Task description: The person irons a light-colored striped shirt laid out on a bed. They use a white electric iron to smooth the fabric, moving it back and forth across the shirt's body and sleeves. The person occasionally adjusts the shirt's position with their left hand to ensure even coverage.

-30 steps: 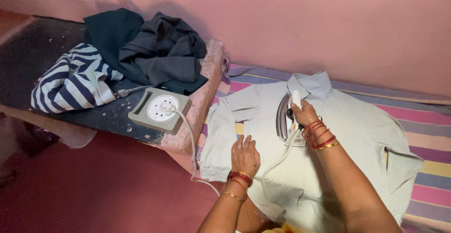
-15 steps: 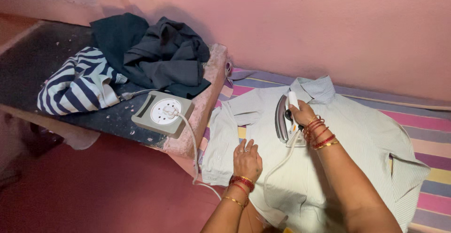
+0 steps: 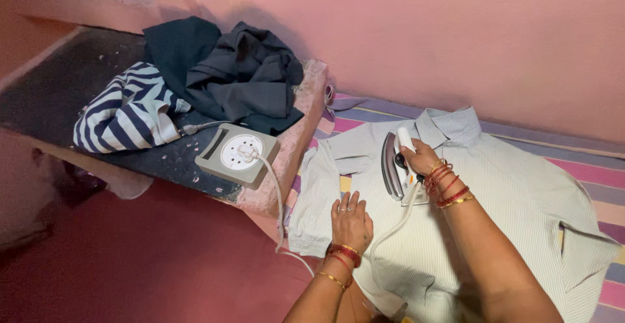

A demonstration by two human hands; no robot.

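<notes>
— What are your hands doing right now?

— My right hand is wrapping its fingers tight around the white handle of the iron, which is tipped up on its edge on the pale striped shirt, just below the collar. I'm holding it that way so the hot soleplate is facing sideways and not sitting flat on the cloth.

— And the other one?

— My left hand is lying flat on the shirt near its sleeve, fingers together and holding nothing. It's pressing the fabric smooth and keeping it taut beside the iron.

— Where is the shirt lying?

— It's spreading front-up over a striped bedcover against the pink wall, collar toward the wall, so the whole front is within my reach.

— Where is the cord going?

— The white cord is running from the iron, under my wrist, to the grey socket box on the dark ledge. A striped garment and dark clothes are sitting heaped there, well apart from the iron.
</notes>
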